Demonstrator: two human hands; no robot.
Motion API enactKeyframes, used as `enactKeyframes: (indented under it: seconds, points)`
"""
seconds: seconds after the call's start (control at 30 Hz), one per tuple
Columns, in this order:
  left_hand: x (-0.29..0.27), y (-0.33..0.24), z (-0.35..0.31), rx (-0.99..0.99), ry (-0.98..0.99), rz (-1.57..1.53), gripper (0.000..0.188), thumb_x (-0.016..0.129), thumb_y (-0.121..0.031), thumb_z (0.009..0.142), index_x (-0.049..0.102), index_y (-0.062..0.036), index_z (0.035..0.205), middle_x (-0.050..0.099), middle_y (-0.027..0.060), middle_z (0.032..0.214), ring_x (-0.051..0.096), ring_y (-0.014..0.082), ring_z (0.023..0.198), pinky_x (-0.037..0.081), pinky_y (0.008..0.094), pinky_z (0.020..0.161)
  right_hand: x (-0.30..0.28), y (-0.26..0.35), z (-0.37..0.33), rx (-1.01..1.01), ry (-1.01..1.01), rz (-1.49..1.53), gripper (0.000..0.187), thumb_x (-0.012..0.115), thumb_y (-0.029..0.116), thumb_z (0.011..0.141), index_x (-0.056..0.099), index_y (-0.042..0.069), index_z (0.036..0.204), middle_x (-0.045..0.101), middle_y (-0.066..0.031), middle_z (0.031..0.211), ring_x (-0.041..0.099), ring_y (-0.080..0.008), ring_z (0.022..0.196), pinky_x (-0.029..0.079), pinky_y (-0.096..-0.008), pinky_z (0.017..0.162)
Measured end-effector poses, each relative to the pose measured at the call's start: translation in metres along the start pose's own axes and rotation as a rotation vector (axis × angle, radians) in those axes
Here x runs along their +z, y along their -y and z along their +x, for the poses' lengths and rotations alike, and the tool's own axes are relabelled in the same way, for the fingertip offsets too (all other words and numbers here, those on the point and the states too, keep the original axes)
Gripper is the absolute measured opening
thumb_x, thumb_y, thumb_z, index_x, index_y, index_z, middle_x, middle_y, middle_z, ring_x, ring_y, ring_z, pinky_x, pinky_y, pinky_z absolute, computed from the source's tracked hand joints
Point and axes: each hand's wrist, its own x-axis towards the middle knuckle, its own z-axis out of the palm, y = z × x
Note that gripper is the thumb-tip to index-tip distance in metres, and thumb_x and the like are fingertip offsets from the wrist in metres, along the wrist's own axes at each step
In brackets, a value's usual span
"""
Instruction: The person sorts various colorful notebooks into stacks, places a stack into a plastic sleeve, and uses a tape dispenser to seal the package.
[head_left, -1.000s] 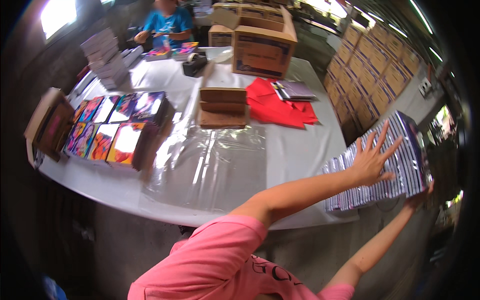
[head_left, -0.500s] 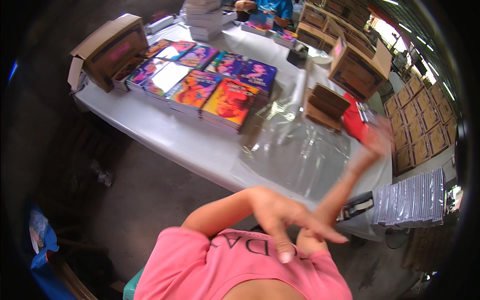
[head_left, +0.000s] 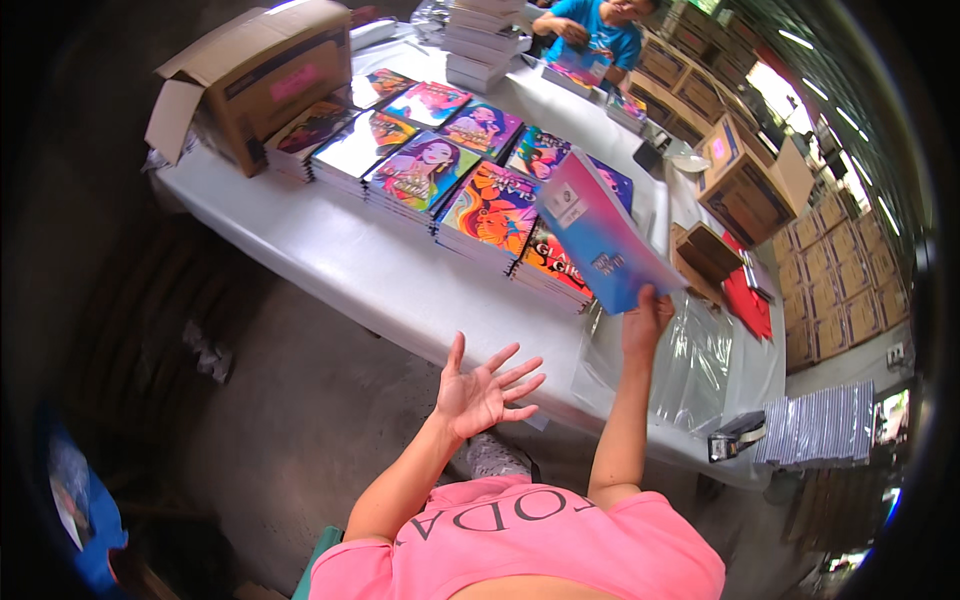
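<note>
My right hand [head_left: 650, 312] grips a notebook [head_left: 605, 235] by its near end. The notebook's cover is blue and pink, and it is held tilted above the table, covering part of the stacks behind it. Palm up, my left hand [head_left: 488, 397] is empty, its fingers spread in front of the table's near edge. Rows of stacked notebooks with bright illustrated covers [head_left: 487, 210] stand just beyond it. Clear plastic wrap [head_left: 690, 375] lies on the table near my right forearm.
An open cardboard box [head_left: 285, 110] stands at the table's left end, another [head_left: 745, 185] at the far right. A tape dispenser [head_left: 735, 440] sits beside a wrapped notebook stack [head_left: 820, 425]. A person in a blue shirt [head_left: 600, 35] works across the white-covered table [head_left: 300, 240].
My right hand has come from the table's right side to the middle and now holds the notebook. My left hand has moved forward and left from my chest, turning palm up.
</note>
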Motion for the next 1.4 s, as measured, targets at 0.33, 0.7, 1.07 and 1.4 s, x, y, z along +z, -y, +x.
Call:
enactKeyframes:
  seconds: [0.33, 0.7, 1.07, 1.4]
  points:
    - [0.045, -0.088, -0.015, 0.552, -0.139, 0.156, 0.084, 0.057, -0.051, 0.074, 0.031, -0.0031, 0.138, 0.037, 0.0215, 0.138, 0.039, 0.0363, 0.126, 0.035, 0.0495, 0.103, 0.118, -0.076, 0.051, -0.124, 0.568, -0.778, 0.054, 0.070, 0.021, 0.078, 0.053, 0.010, 0.127, 0.052, -0.0118, 0.129, 0.044, -0.0256, 0.126, 0.027, -0.0448, 0.107]
    - [0.011, -0.204, -0.043, 0.731, -0.542, 0.419, 0.063, 0.059, -0.026, 0.073, 0.043, 0.0016, 0.127, 0.051, 0.0190, 0.126, 0.053, 0.0332, 0.113, 0.041, 0.0471, 0.099, 0.141, -0.061, 0.075, 0.034, 0.175, -0.720, 0.027, 0.059, 0.003, 0.078, 0.067, 0.008, 0.104, 0.067, -0.0103, 0.101, 0.066, -0.0251, 0.089, 0.053, -0.0340, 0.075]
    - [-0.053, -0.281, -0.068, 0.501, -0.506, 0.353, 0.053, 0.055, -0.002, 0.060, 0.051, 0.0034, 0.113, 0.063, 0.0151, 0.097, 0.065, 0.0279, 0.087, 0.054, 0.0414, 0.079, 0.270, -0.109, 0.100, -0.008, 0.738, -0.661, 0.064, 0.053, 0.053, 0.084, 0.054, 0.002, 0.122, 0.054, -0.0198, 0.123, 0.051, -0.0304, 0.116, 0.040, -0.0421, 0.095]
    - [-0.061, -0.426, -0.118, 0.331, -0.177, 0.251, 0.057, 0.056, -0.004, 0.073, 0.043, 0.0014, 0.128, 0.056, 0.0170, 0.121, 0.058, 0.0333, 0.107, 0.045, 0.0471, 0.094, 0.269, -0.197, 0.062, 0.140, 0.280, -0.932, 0.042, 0.065, 0.009, 0.074, 0.061, 0.011, 0.116, 0.056, -0.0106, 0.125, 0.050, -0.0233, 0.120, 0.036, -0.0391, 0.103]
